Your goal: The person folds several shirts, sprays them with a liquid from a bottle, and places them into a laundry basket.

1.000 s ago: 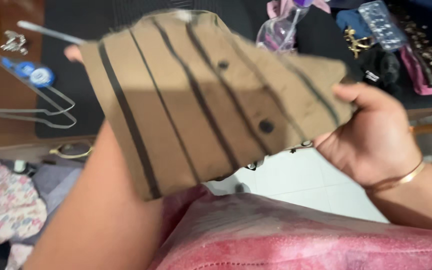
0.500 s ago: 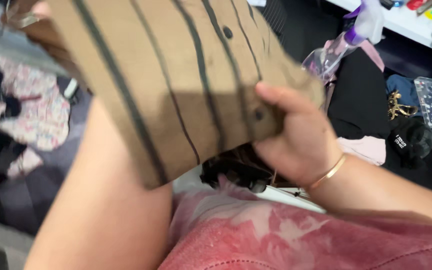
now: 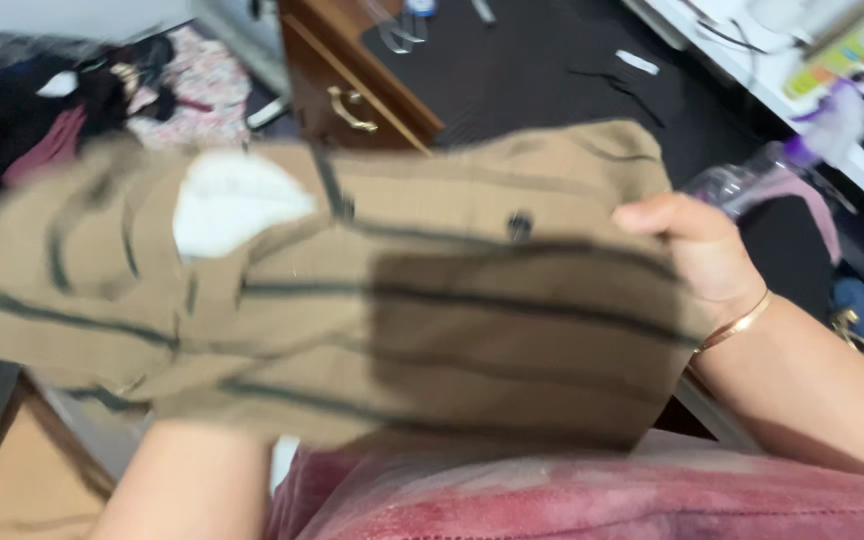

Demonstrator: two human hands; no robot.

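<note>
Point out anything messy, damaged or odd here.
No damage shows on the brown striped shirt gripped by the right hand, though it is blurred. Clothes lie heaped on the floor beside the wooden drawer unit, which looks untidy.

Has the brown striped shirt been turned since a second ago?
Yes. The brown striped shirt now has its stripes running sideways, not up and down, judged against the right hand gripping its edge.

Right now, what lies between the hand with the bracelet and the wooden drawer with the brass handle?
In the head view, the brown striped shirt, held by the right hand, covers most of it; past its top edge a black mat meets the drawer.
</note>
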